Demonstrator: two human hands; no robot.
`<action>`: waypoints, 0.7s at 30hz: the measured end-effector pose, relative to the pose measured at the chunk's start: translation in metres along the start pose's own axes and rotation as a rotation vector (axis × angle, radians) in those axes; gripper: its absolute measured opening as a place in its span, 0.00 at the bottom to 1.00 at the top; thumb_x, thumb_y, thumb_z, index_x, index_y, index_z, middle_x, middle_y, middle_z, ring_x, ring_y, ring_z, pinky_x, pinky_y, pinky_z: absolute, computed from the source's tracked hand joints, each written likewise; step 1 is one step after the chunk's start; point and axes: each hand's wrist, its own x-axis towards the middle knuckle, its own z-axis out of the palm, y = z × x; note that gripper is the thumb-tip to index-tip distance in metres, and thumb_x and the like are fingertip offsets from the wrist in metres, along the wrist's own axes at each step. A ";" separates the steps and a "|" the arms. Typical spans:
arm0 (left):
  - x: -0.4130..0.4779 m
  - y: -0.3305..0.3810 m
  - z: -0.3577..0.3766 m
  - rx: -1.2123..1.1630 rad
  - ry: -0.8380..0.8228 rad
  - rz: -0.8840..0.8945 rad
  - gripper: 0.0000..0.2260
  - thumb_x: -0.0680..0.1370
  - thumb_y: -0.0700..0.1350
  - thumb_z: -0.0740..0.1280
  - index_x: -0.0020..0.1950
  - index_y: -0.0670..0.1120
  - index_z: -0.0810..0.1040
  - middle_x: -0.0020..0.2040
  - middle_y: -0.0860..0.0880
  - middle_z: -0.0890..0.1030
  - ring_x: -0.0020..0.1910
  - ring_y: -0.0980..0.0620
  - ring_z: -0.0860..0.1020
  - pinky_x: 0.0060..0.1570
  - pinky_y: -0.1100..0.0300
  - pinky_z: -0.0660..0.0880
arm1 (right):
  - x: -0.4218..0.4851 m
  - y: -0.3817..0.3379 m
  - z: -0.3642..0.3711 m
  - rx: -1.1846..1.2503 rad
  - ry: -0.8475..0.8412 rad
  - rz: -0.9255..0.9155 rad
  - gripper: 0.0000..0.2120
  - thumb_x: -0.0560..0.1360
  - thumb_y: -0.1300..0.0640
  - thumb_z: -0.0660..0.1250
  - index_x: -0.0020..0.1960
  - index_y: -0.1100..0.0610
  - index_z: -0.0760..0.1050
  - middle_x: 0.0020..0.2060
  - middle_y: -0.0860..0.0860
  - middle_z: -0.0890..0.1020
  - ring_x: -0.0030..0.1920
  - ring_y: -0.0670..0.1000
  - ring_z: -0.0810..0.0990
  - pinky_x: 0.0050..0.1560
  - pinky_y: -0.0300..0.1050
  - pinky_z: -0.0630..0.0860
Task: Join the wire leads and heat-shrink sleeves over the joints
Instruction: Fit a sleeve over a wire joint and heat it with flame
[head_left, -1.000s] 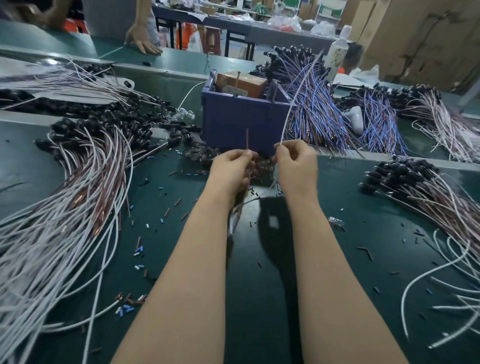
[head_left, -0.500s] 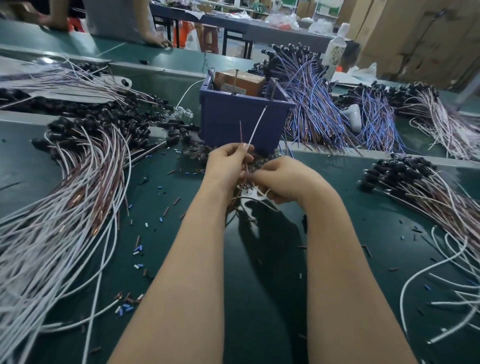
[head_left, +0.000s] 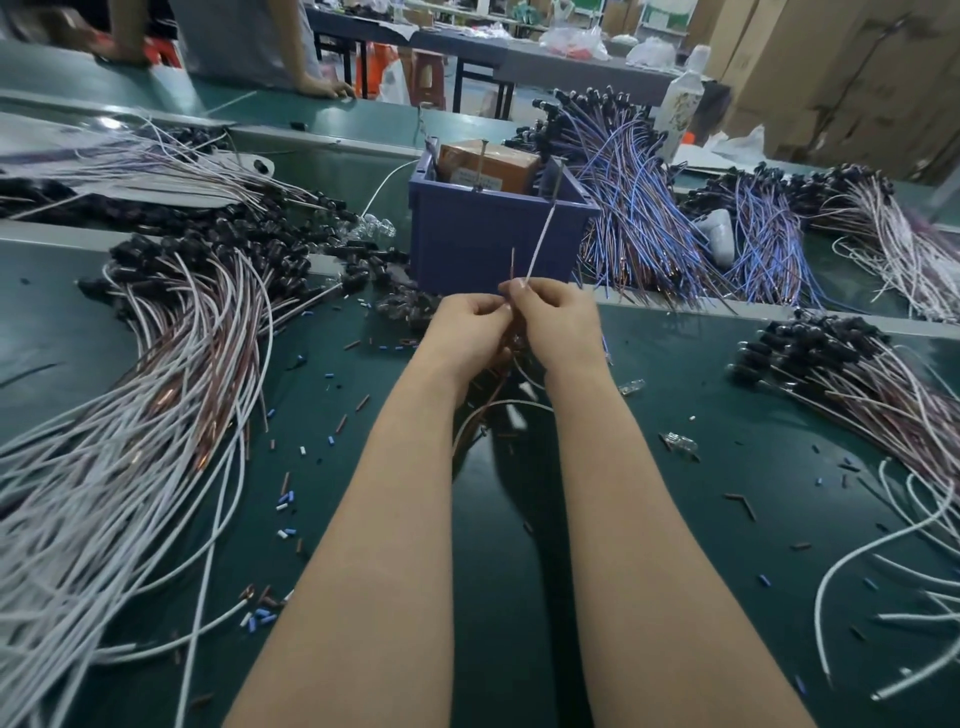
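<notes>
- We see the left hand and the right hand close together over the green mat, with their fingertips touching.
- The left fingers are curled and pinch a thin brown lead. It sticks straight up from the fingertips.
- The right fingers are curled too and pinch a white lead. It leans up and to the right from the fingertips.
- The two leads sit side by side at the fingertips and spread apart higher up.
- Under the fingers, wire loops hang between the wrists.
- Just past the fingers stands a blue bin with a cardboard box inside. We see a white label on the box, but the words are too small to read.
- Far past the right fingers is a white bottle. Its print is too blurry to read.
- Little tube bits in blue, white and brown lie to the left of the arms.
</notes>
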 end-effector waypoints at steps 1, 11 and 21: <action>0.001 0.001 -0.003 0.034 -0.017 -0.015 0.09 0.81 0.39 0.60 0.52 0.38 0.80 0.34 0.48 0.74 0.28 0.58 0.71 0.32 0.66 0.69 | 0.001 0.000 0.000 -0.009 0.017 -0.010 0.08 0.78 0.60 0.62 0.48 0.59 0.81 0.35 0.48 0.79 0.41 0.49 0.77 0.46 0.45 0.76; 0.003 0.002 -0.017 0.307 -0.072 -0.054 0.06 0.79 0.39 0.65 0.45 0.40 0.79 0.36 0.46 0.80 0.28 0.59 0.74 0.29 0.69 0.74 | 0.002 0.003 -0.003 0.044 0.070 -0.061 0.08 0.80 0.56 0.61 0.49 0.56 0.79 0.34 0.50 0.80 0.36 0.49 0.77 0.45 0.52 0.78; 0.002 0.010 0.000 0.503 0.414 0.170 0.07 0.80 0.40 0.60 0.56 0.44 0.75 0.50 0.44 0.82 0.52 0.44 0.80 0.56 0.51 0.75 | -0.003 0.007 0.005 -0.168 0.174 -0.209 0.15 0.80 0.60 0.58 0.66 0.57 0.68 0.44 0.56 0.82 0.46 0.54 0.79 0.44 0.41 0.68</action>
